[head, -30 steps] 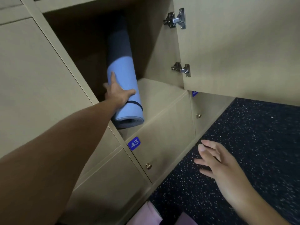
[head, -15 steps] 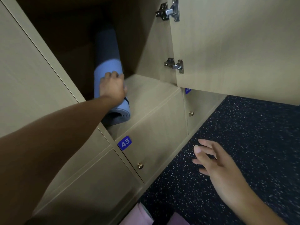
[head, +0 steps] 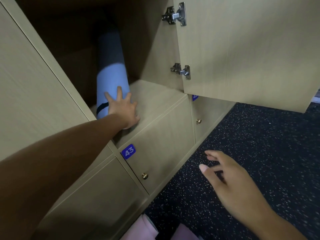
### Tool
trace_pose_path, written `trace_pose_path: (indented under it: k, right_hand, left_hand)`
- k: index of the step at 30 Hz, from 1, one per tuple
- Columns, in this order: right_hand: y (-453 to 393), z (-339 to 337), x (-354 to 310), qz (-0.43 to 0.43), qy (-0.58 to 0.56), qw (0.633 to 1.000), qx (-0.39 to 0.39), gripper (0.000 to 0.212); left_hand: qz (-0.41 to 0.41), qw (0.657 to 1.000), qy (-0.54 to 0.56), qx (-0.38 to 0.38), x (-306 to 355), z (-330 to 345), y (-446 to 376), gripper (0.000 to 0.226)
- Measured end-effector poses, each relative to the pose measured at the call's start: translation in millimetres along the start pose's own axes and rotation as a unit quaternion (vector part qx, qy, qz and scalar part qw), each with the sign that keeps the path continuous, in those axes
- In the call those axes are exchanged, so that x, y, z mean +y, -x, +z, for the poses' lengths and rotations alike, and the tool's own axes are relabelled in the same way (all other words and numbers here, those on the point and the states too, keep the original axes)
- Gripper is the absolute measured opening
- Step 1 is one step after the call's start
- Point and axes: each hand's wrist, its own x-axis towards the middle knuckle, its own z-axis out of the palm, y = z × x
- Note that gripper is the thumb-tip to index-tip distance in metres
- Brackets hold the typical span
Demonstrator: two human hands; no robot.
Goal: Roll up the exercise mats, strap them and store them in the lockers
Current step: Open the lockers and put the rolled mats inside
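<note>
A rolled blue mat is seen lying inside the open locker, near the middle of the picture and a little toward 11 o'clock. Its far end is lost in the dark at 12 o'clock, and its near end is at the locker's front edge. A black strap is wrapped around the roll close to that near end. The left hand is laid flat on the near end of the mat, with its fingers spread wide and pressed on the blue roll; nothing is gripped by it. The locker door is swung open at 1 o'clock, and two metal hinges are seen on its inner side. Below the open locker a shut door with a blue tag marked 43 and a small gold knob is found. The right hand is held in the air at 4 o'clock over the dark speckled floor, fingers loosely apart and empty. Two pink rolls are seen at 6 o'clock.
</note>
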Motion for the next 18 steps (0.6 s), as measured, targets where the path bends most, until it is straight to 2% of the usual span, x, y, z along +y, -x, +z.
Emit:
trace_pose_path:
  k: [2,5,8,11,15,18]
  right_hand:
    - [-1,-8,6,0.001,0.031,0.999,0.012,0.058]
    - [-2,-19,12,0.002,0.05,0.998,0.024,0.057]
    - [1,-32,15,0.006,0.061,0.998,0.034,0.061]
    - [10,-45,16,0.004,0.068,0.997,0.036,0.067]
    - [26,-63,26,0.012,0.099,0.995,0.031,0.05]
    - [40,-78,37,0.017,0.125,0.992,0.016,0.046]
  left_hand:
    - [0.021,1.0,-0.002,-0.004,-6,-11,-1,0.064]
    - [0.057,0.997,0.024,0.041,-9,-34,10,0.059]
    - [0.114,0.988,0.08,0.069,11,-65,31,0.055]
    - [0.173,0.978,0.08,0.083,46,-106,50,0.049]
    - [0.23,0.961,0.098,0.119,90,-174,66,0.044]
    - [0.289,0.938,0.092,0.168,123,-225,73,0.041]
